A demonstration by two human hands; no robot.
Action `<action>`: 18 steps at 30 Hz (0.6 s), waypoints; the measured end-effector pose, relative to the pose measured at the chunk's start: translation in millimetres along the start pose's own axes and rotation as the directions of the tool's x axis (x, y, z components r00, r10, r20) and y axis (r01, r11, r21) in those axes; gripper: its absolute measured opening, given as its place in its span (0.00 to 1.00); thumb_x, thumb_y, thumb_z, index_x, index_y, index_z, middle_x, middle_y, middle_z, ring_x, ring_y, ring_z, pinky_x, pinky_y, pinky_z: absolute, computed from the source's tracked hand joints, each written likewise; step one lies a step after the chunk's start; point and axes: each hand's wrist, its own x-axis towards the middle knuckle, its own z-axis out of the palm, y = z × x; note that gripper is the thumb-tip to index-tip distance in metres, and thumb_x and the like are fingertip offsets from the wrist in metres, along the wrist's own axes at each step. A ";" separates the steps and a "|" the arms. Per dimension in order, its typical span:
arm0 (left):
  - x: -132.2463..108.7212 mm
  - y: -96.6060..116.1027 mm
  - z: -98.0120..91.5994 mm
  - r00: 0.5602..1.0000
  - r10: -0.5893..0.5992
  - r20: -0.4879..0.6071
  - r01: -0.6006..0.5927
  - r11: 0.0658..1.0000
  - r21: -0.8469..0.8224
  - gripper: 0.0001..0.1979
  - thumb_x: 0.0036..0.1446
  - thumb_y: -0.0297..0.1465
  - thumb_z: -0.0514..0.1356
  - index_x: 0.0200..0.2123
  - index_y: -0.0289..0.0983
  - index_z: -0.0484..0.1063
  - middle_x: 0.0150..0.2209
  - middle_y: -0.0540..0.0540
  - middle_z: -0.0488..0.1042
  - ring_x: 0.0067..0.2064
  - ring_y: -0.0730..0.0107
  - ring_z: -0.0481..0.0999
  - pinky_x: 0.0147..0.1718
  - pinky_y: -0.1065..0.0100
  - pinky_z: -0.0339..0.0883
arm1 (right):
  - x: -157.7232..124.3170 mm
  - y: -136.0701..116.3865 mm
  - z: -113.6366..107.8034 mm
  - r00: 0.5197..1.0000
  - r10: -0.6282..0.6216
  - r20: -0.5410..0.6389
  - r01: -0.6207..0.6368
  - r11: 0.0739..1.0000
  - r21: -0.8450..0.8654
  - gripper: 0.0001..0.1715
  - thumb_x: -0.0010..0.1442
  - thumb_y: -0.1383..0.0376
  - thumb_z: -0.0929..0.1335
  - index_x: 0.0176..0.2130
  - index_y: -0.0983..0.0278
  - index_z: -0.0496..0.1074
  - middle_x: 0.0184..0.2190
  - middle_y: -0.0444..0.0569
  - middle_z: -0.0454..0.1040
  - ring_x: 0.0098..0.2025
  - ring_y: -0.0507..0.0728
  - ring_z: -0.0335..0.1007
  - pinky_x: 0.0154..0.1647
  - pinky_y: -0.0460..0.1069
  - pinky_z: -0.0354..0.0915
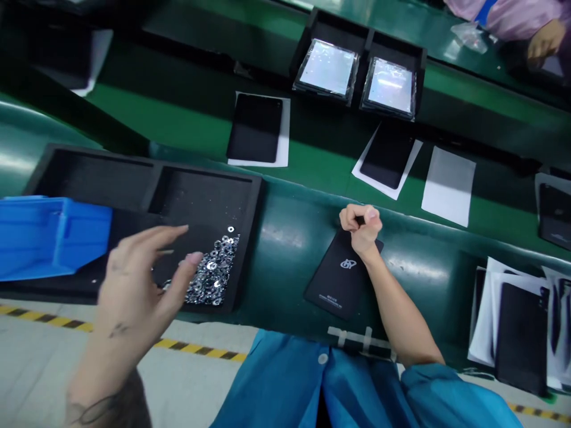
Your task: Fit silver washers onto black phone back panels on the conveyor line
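Observation:
My left hand (pixel 143 282) is raised over the front of a black tray (pixel 200 193), its thumb and fingers apart with nothing seen between them. Beside its thumb, a heap of small shiny metal washer-like rings (pixel 214 276) fills the tray's right corner. My right hand (pixel 362 229) is closed, fingers curled in with the thumb against them, above the top end of a black tablet-like panel (pixel 332 279). That panel lies back up on the green bench, with a white logo and small print. Whatever the right fingers hold, if anything, is hidden.
A blue bin (pixel 53 238) sits in the tray's left part. On the green strip behind lie black panels (pixel 256 128) on white sheets and a lone white sheet (pixel 448 185). Stacked panels (pixel 521 333) stand at right. Further back is a two-part black box (pixel 368 38); a co-worker's hand (pixel 546 41) shows top right.

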 end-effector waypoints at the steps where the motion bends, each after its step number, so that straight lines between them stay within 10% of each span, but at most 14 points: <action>1: 1.4 -10.8 13.2 0.999 0.010 0.035 -0.010 1.000 0.023 0.34 0.73 0.54 0.49 0.67 0.36 0.69 0.61 0.33 0.73 0.62 0.41 0.72 0.62 0.42 0.70 | -0.2 0.2 0.0 1.000 0.004 0.003 -0.004 1.000 -0.012 0.43 0.69 0.31 0.58 0.18 0.56 0.47 0.15 0.39 0.45 0.17 0.50 0.39 0.23 0.51 0.38; 8: -22.1 -46.2 56.2 0.964 -0.037 0.264 0.001 0.991 0.135 0.29 0.76 0.53 0.48 0.61 0.42 0.76 0.56 0.39 0.78 0.53 0.48 0.76 0.51 0.53 0.70 | -0.2 -2.2 -0.4 1.000 0.016 -0.014 -0.016 1.000 0.000 0.44 0.65 0.29 0.60 0.17 0.55 0.47 0.14 0.38 0.43 0.17 0.50 0.39 0.23 0.51 0.39; 18: -16.6 -48.0 60.2 0.994 0.108 0.003 -0.108 0.994 0.031 0.22 0.77 0.46 0.52 0.44 0.39 0.81 0.46 0.44 0.84 0.46 0.58 0.78 0.49 0.64 0.65 | -10.4 -51.4 -33.7 0.949 0.091 -0.301 -0.023 0.975 0.221 0.37 0.70 0.38 0.62 0.20 0.57 0.54 0.14 0.37 0.44 0.16 0.51 0.39 0.18 0.49 0.43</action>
